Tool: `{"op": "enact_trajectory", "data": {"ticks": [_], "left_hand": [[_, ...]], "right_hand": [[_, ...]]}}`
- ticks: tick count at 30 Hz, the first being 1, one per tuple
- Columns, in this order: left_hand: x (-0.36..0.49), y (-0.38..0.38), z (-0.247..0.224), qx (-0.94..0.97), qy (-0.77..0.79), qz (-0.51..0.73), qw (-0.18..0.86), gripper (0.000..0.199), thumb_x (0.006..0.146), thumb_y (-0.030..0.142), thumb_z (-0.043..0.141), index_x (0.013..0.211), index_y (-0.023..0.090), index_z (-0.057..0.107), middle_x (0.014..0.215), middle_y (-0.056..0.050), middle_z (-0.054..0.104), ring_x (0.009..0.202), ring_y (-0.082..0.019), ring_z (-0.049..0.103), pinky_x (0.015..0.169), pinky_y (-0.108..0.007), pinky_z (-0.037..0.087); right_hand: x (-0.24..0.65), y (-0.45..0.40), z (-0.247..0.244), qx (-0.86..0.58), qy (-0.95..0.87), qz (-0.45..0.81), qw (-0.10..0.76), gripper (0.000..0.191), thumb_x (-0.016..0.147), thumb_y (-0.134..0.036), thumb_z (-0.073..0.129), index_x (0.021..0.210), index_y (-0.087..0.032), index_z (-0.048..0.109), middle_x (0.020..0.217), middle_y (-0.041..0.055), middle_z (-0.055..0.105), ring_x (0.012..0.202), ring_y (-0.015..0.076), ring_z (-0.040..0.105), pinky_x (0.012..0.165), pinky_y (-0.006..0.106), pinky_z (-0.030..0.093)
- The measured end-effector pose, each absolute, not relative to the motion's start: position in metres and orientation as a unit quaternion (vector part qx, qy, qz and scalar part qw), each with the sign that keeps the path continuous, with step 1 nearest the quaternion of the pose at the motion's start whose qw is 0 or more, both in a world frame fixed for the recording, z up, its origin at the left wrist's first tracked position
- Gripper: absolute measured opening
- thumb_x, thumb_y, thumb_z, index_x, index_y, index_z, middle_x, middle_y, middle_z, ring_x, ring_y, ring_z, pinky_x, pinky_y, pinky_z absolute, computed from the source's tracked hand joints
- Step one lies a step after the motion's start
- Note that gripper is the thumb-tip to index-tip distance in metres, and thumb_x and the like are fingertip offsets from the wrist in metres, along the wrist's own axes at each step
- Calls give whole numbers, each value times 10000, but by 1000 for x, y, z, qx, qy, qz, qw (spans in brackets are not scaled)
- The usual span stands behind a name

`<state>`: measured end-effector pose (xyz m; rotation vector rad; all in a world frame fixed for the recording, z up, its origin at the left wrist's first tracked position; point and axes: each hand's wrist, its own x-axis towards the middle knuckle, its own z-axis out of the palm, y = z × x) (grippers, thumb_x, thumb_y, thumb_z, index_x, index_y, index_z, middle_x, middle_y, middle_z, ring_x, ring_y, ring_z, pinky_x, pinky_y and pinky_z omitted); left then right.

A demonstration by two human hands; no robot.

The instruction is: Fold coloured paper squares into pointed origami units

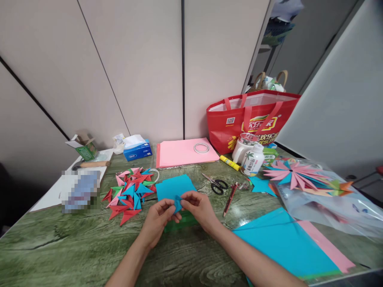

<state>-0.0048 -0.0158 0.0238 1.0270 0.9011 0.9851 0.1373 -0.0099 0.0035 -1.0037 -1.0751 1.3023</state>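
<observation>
Between my two hands is a small folded piece of blue paper (177,204), pinched from both sides. My left hand (160,217) grips its left edge with thumb and fingers. On the other side, my right hand (199,207) pinches it near the top. Just behind them lies a blue paper sheet (175,186) on the table, and something green (184,223) sits under my hands, partly hidden. To the left is a pile of folded paper pieces (131,193) in red, pink, blue and green. Scissors (218,185) with black handles and a pencil (230,199) lie to the right.
Pink paper (182,153) with a tape ring (201,148) lies at the back, near a tissue box (137,151). A glue stick (229,162), white bottle (253,160), mug (239,149) and red bag (220,127) stand back right. Blue sheets (287,247) and a paper star (295,175) are right.
</observation>
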Motion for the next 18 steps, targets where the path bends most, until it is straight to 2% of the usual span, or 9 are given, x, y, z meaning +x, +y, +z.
{"op": "enact_trajectory", "data": {"ticks": [5, 8, 11, 15, 18], "left_hand": [[-5, -15, 18, 454, 414, 460, 641, 179, 631, 268, 685, 658, 136, 566, 533, 1, 596, 505, -126, 550, 517, -233, 424], [-3, -15, 14, 459, 429, 479, 613, 188, 643, 274, 675, 708, 139, 563, 529, 13, 584, 488, -116, 534, 491, -221, 410], [-1, -15, 13, 458, 457, 488, 585, 206, 631, 287, 679, 708, 144, 553, 505, 35, 560, 444, -97, 500, 450, -202, 382], [3, -17, 13, 462, 488, 490, 556, 215, 628, 301, 667, 708, 155, 531, 446, 52, 541, 414, -94, 482, 428, -194, 361], [3, -16, 11, 470, 492, 491, 545, 227, 637, 299, 654, 752, 163, 513, 461, 51, 549, 401, -96, 494, 404, -189, 350]], "right_hand": [[138, -11, 1, -441, -557, 437, 552, 112, 668, -279, 626, 695, -172, 644, 739, 40, 631, 709, 171, 579, 642, 276, 469], [137, -15, 2, -456, -596, 409, 520, 130, 682, -276, 617, 754, -173, 648, 723, 36, 634, 660, 163, 582, 624, 274, 467], [134, -18, 2, -452, -590, 437, 506, 172, 648, -294, 649, 765, -169, 627, 676, 21, 633, 613, 160, 584, 598, 274, 473], [131, -17, 2, -413, -510, 543, 525, 295, 631, -326, 661, 863, -172, 564, 644, -2, 641, 573, 151, 594, 600, 285, 487], [131, -14, 1, -404, -480, 571, 529, 266, 612, -351, 676, 769, -164, 572, 618, -6, 631, 562, 144, 587, 595, 280, 485]]}}
